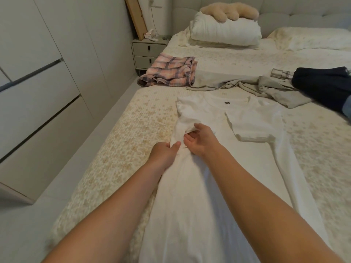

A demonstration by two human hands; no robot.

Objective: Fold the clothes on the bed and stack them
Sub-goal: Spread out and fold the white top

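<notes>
On the floral quilted bed [133,130], my left hand [165,150] and right hand [201,141] are pinching the white cotton T-shirt [218,168]; beyond my fingers, only the folded pink plaid garment [171,74] looks done.

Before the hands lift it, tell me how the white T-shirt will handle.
Probably floppy: the white T-shirt already bunches where the left hand and right hand grip it. Likely light, since it lies thin and flat on the bed. Its folded-in sleeve may well fall open when raised.
</notes>
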